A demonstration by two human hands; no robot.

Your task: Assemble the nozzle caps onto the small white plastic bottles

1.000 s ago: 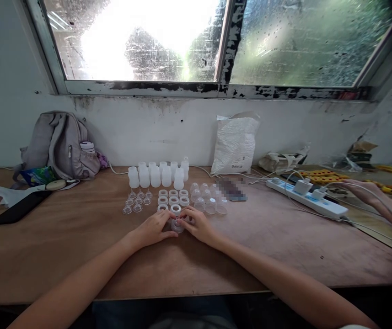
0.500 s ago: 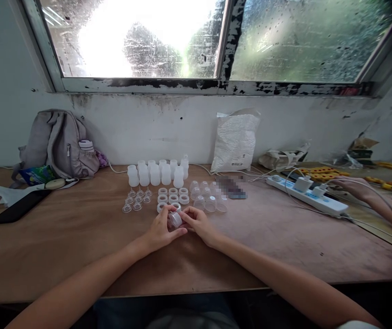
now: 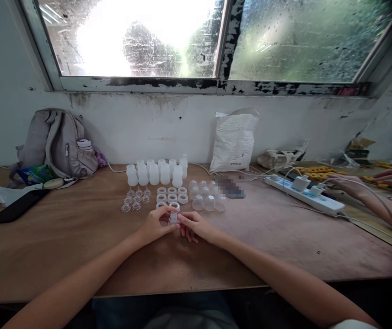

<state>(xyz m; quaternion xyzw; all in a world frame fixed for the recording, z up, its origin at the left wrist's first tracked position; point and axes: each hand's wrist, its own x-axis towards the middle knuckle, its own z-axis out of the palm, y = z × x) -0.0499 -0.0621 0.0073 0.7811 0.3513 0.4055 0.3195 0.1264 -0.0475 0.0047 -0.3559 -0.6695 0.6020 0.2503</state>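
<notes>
nearest you, two forearms reach over the table (image 3: 168,269), and your two hands meet in front of you. your left hand (image 3: 157,224) has its fingers clamped on the one clear piece (image 3: 173,218), thumb below and fingertips above, ribbed side showing, lifted just nearer you than the rings. your right hand (image 3: 197,225) has its thumb and forefinger at the piece's right side, the other fingers curled apart beneath; you cannot tell whether it grips. just beyond are the rings (image 3: 172,198), at least eight in sight in three rows, the nearest partly behind your left fingers. left of them stand eight teats (image 3: 137,198), in rows of three, three and two; right of them, about nine cups (image 3: 209,203), the back ones hard to separate. one black slab (image 3: 17,207) lies far left, one power strip (image 3: 304,195) with two plugs far right, and another person's two hands beyond that. behind the rings stand ten bottles (image 3: 153,174), five in front and five behind. against the wall are one backpack (image 3: 56,141) at left and one mailer (image 3: 235,141), below a window (image 3: 141,41) of two panes.
</notes>
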